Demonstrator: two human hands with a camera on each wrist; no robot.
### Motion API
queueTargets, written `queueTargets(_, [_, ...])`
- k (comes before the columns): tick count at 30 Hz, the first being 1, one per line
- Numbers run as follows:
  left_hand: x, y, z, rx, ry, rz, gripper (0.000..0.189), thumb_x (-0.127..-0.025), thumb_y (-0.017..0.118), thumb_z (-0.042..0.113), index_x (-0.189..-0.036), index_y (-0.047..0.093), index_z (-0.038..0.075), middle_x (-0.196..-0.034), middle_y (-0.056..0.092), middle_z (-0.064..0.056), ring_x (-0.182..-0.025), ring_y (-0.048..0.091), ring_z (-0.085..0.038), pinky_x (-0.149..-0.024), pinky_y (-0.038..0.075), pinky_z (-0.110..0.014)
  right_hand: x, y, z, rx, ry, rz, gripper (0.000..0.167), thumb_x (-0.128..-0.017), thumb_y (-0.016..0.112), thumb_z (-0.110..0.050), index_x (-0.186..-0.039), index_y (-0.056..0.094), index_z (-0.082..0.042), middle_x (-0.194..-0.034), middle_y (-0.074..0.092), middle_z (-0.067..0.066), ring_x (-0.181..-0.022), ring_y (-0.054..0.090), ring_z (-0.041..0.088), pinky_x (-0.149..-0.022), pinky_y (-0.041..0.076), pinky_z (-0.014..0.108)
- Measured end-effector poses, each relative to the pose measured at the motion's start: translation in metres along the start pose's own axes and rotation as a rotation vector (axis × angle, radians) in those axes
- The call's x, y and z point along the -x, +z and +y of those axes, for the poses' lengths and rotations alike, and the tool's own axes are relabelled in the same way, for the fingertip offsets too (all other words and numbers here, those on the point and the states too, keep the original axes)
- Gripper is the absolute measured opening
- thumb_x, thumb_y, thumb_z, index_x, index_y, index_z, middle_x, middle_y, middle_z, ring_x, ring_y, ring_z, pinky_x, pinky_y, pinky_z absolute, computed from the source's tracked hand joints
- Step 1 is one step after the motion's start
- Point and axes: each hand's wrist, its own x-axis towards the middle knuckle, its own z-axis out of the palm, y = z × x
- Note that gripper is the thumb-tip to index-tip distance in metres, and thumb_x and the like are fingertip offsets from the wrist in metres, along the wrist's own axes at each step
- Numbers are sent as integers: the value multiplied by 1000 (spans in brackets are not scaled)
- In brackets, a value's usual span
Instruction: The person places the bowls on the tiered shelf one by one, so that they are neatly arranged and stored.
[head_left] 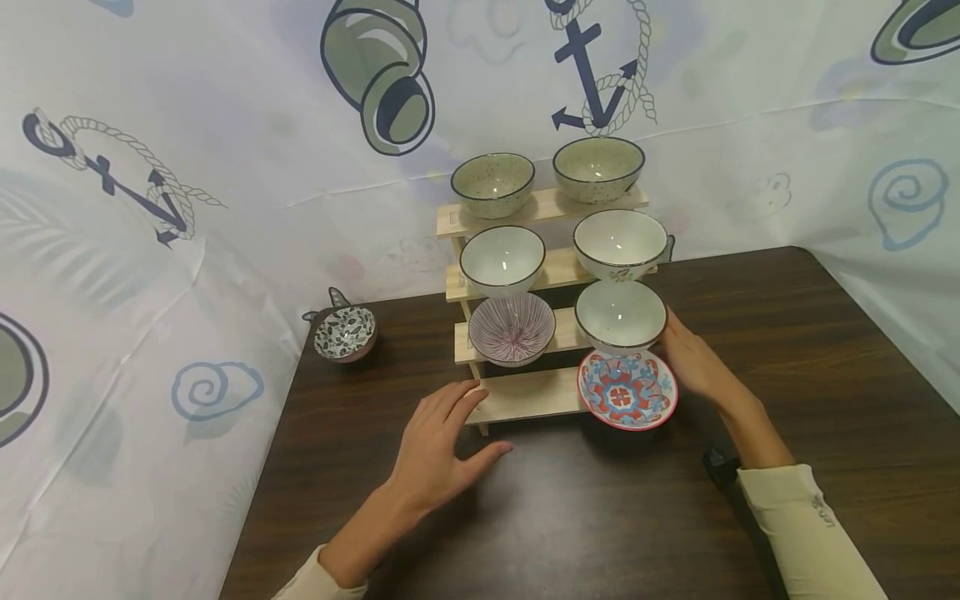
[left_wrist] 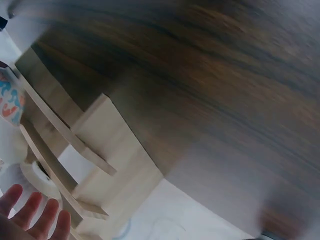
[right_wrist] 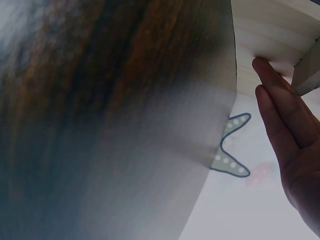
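Note:
A tiered wooden rack bears several bowls. My left hand is held before the rack's lower left corner, thumb spread from the fingers, holding nothing. Above it sits a purple-striped bowl. At the rack's right side is my right hand, next to a white dark-rimmed bowl and a red-and-blue patterned bowl. In the right wrist view, this hand's straight fingers lie against the rack's wood; whether they also touch a bowl cannot be told.
Two speckled green bowls occupy the top tier, with two white bowls on the tier below. A small black-and-white bowl stands apart on the dark table, near its back left corner. Printed cloth hangs behind.

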Motion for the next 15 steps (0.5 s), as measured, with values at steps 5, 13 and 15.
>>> queueTargets(5, [0,-4,-9,-14,-48,31,70,-87,75,62,-136,65,13,-139,65,-7,-129,60,-28,-105,48,-50,1,0,0,-3,2,-1,71,-111,12,-55,-167,-2,-14,-172,12,22,-154,22,52,-119,21,72])
queueTargets(13, [-4,-15,-22,-9,-152,46,64,-88,77,51,-137,63,12,-142,63,-6,-131,59,-27,-106,47,-49,1,0,0,-11,12,-8,72,-110,11,-56,-167,-4,-15,-173,10,21,-155,20,52,-120,19,73])
queueTargets(15, [-5,-17,-25,-8,-176,50,64,-88,77,49,-138,63,12,-143,62,-6,-132,58,-28,-107,47,-50,0,0,0,-7,13,-8,72,-110,11,-56,-167,-4,-16,-172,10,22,-154,22,53,-120,20,73])
